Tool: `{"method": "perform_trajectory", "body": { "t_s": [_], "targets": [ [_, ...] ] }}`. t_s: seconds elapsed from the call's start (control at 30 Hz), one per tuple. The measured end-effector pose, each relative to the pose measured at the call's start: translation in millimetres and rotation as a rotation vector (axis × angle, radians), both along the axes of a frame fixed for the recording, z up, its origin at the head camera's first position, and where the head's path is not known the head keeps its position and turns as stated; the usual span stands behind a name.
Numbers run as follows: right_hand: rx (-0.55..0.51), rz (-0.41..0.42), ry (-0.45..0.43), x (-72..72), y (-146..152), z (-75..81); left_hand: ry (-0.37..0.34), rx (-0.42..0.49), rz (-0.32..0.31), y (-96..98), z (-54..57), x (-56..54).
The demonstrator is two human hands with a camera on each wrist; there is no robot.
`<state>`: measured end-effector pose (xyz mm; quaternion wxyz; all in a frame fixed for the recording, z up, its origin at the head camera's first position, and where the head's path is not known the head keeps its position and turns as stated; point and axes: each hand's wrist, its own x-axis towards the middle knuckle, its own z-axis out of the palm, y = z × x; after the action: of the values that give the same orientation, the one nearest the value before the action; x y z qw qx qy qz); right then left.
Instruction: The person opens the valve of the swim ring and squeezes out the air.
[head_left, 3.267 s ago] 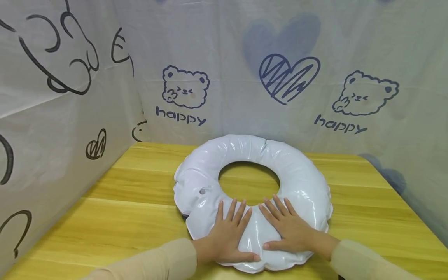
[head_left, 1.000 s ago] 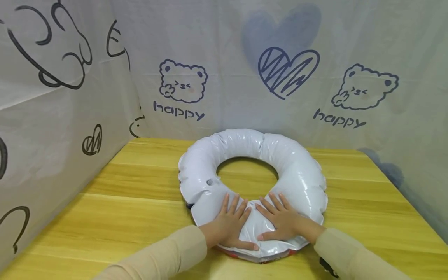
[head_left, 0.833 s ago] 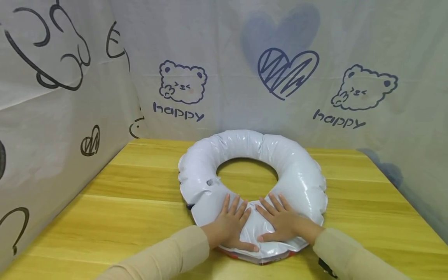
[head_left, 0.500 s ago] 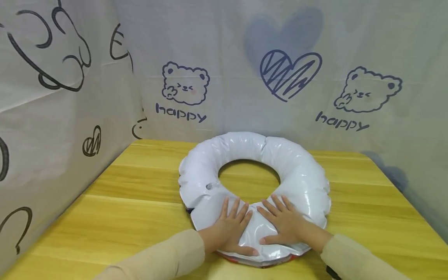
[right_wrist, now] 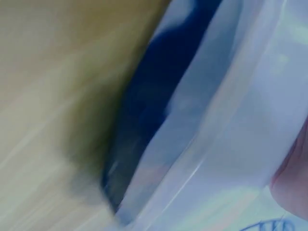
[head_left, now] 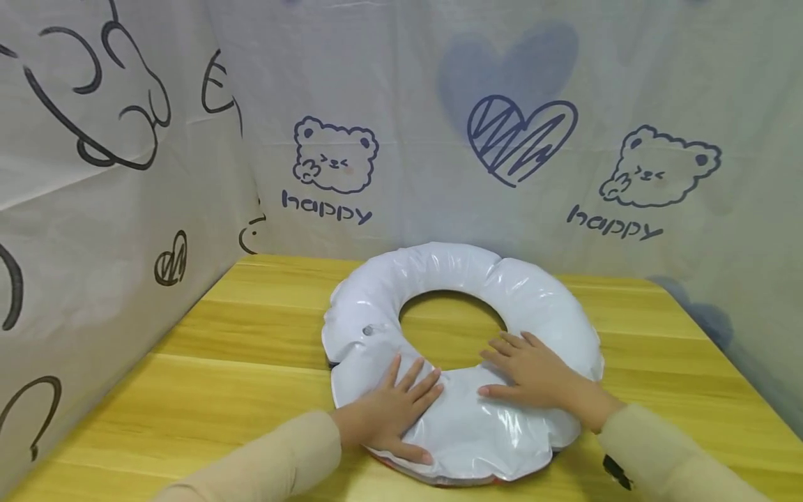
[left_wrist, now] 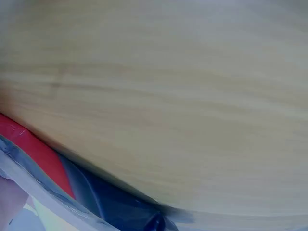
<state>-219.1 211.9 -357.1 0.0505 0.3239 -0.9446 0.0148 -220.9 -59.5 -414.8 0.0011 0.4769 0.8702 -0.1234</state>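
Observation:
A white inflatable swim ring lies on the table, its valve facing up on the left side. Its near section looks slack and wrinkled, while the far part is still rounded. My left hand rests on the near left section with fingers spread. On the near right, beside the central hole, my right hand lies over the vinyl, fingers extended and thumb apart. The wrist views show the ring's underside edge, with a red patch on the left and dark blue on the right.
The yellow wood-grain table extends around the ring. A pale cloth printed with bears and hearts hangs behind the table, and another cloth wall stands along the left. A black band shows beneath the right sleeve.
The hands have moved apart: the right slid up and to the right, the left slightly left. The ring has turned and shifted a little right, and its near section now shows wider and flatter between them.

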Motion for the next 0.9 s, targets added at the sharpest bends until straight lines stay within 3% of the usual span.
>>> {"method": "perform_trajectory", "body": {
  "t_s": [0.13, 0.3, 0.5, 0.7, 0.9],
  "targets": [
    [-0.033, -0.022, 0.002, -4.0, 18.3, 0.1, -0.012, 0.036, -0.044, -9.0, 4.2, -3.5],
    [-0.060, -0.059, -0.098, -2.0, 30.4, -3.5, -0.040, 0.107, -0.087, -18.7, 7.9, -10.4],
    [-0.048, -0.089, -0.164, 4.5, 32.5, -9.4, -0.093, 0.208, -0.085, -27.0, 9.6, -18.9],
    [-0.081, -0.134, -0.195, 10.8, 26.2, -13.7, -0.047, 0.150, -0.058, -31.2, 10.7, -28.7],
    [-0.095, -0.198, -0.204, 18.2, 14.8, -17.8, 0.027, 0.147, -0.099, -35.6, 19.4, -36.6]
  ]
}}
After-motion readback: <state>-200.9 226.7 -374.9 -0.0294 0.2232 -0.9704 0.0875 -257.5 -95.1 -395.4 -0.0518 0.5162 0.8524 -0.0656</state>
